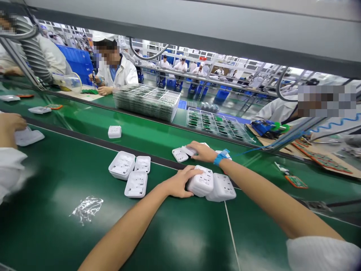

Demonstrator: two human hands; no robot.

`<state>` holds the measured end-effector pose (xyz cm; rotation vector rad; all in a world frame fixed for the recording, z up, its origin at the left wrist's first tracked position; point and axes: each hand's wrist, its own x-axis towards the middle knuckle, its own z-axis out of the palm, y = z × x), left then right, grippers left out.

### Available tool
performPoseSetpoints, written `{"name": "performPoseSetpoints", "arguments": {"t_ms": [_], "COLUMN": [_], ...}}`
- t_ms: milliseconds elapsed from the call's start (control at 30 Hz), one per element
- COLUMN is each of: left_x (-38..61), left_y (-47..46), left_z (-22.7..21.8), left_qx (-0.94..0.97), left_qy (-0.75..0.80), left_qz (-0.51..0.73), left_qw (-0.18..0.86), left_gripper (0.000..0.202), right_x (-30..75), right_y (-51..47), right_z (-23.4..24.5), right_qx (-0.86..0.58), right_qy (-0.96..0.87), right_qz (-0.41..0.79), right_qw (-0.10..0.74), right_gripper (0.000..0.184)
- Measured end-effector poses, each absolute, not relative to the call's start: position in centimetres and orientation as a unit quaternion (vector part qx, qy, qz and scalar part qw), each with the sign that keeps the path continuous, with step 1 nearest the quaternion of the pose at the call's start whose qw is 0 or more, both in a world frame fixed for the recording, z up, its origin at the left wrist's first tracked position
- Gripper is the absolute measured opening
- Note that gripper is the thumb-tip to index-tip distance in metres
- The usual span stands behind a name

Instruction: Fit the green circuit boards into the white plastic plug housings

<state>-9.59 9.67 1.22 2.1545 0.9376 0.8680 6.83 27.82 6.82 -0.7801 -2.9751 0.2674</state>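
Observation:
My left hand is curled around a white socket housing lying on the green conveyor belt. A second white housing lies against it on the right. My right hand, with a blue wrist strap, reaches further out and rests its closed fingers on a flat white socket faceplate. Another faceplate lies just left of that one.
Three empty white shells sit left of my hands, and a single white socket lies on the far belt. A crumpled plastic film lies near left. Stacked trays and circuit-board trays stand beyond. Another person's hand works at far left.

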Motion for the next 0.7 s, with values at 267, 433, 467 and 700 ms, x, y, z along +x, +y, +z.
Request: {"name": "performPoseSetpoints", "arguments": {"t_ms": [267, 433, 467, 700], "left_x": [-10.0, -10.3, -10.3, -10.2], "left_y": [9.6, 9.4, 9.3, 9.3], "left_z": [1.0, 1.1, 1.1, 0.4], "left_qx": [0.823, 0.819, 0.818, 0.822], "left_qy": [0.336, 0.355, 0.355, 0.343], "left_qz": [0.327, 0.317, 0.315, 0.328], "left_qw": [0.322, 0.321, 0.324, 0.315], "left_gripper": [0.099, 0.096, 0.097, 0.101], "right_x": [2.5, -0.1, -0.7, -4.2], "right_y": [28.5, 29.8, 29.9, 29.2], "right_z": [6.7, 5.0, 4.7, 5.3], "right_qx": [-0.289, -0.338, -0.344, -0.350], "right_qy": [-0.946, -0.926, -0.924, -0.927], "right_qz": [0.127, 0.156, 0.155, 0.126], "right_qw": [0.072, 0.068, 0.068, 0.045], "right_gripper": [0.053, 0.062, 0.060, 0.054]}}
